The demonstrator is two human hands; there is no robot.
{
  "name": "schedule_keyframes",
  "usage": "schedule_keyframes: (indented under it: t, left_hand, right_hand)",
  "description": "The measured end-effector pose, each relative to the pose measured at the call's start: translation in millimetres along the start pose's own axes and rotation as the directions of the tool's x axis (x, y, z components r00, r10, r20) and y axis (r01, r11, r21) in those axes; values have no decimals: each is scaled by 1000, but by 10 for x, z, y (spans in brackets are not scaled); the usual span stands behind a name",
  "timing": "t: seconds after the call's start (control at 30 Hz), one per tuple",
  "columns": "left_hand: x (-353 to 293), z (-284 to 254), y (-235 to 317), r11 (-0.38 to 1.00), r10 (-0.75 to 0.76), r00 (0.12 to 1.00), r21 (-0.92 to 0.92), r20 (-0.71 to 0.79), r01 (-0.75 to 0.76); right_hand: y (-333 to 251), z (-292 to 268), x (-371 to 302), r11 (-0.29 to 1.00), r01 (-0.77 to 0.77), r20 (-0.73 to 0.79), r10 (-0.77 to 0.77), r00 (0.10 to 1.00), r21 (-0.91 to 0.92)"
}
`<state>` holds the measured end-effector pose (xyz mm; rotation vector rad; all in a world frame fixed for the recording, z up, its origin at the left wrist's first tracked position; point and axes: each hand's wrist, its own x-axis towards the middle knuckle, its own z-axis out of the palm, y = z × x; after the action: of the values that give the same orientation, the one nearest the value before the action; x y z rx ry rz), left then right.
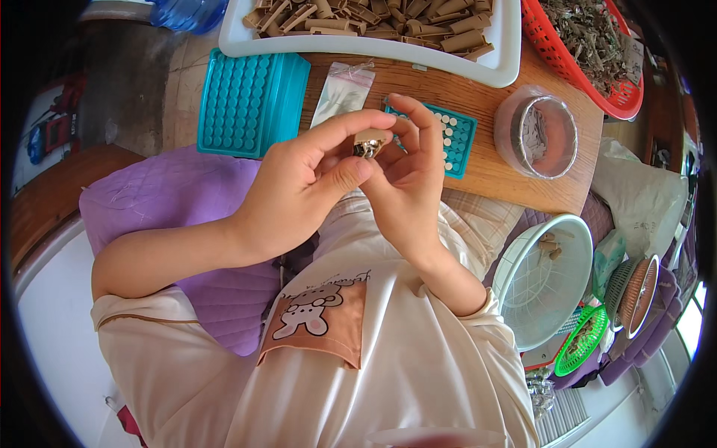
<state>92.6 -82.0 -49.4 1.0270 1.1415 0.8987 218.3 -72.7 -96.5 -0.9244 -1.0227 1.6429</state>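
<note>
Over the near edge of the bench, left of the teal tray, the left hand and right hand meet around one small piece. It looks light and stiff; its shiny metal part would probably be slippery, so the tan rim seems the surer hold. The piece sits between the left thumb and forefinger, which pinch it. The right fingers curl close on its right side; whether they grip it, I cannot tell.

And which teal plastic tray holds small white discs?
The tray partly behind the right hand: white discs dot it; the teal stack at left shows none.
</note>
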Motion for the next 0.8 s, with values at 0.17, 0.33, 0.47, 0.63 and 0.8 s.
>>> schedule_keyframes:
  t: [0.17, 0.33, 0.47, 0.63, 0.8]
  left_hand:
    - [32, -32, -57, 997, -58, 998, 56, 40, 56]
    - [78, -106, 39, 913, -368, 918, -127, 150, 387]
    - [70, -83, 52, 820, -507, 847, -214, 158, 531]
    - [71, -77, 46, 783, -551, 807, -203, 211, 588]
    - [70, -85, 30, 775, -550, 805, -223, 221, 591]
  right_hand:
    - [15, -65, 36, 995, -13, 89, 21, 996, -94]
    - [20, -516, 140, 945, 74, 324, 35, 945, -320]
    - [14, -936, 234, 497, 90, 20, -144, 989, -863]
    - [375, -1312, 368, 378, 198, 40, -387, 921, -904]
    - [510, -1370, 390, 153, 288, 196, -438, 877, -945]
